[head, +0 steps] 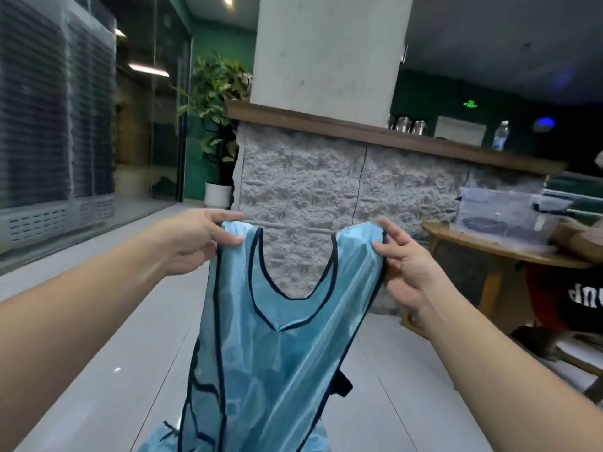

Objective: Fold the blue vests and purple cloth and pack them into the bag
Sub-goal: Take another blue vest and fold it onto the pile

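I've got the blue vest (pixel 287 337) hanging over the floor, nothing under it. My left hand (pixel 192 243) pinches one shoulder strap, right hand (pixel 408 269) pinches the other. Risk: slick fabric could slip from a light pinch, skewing the fold. No label visible on the vest.

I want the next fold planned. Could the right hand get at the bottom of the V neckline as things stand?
Probably not yet: the right hand is pinching the vest by its shoulder strap. Nothing blocks the neckline, but that grip would have to let go first.
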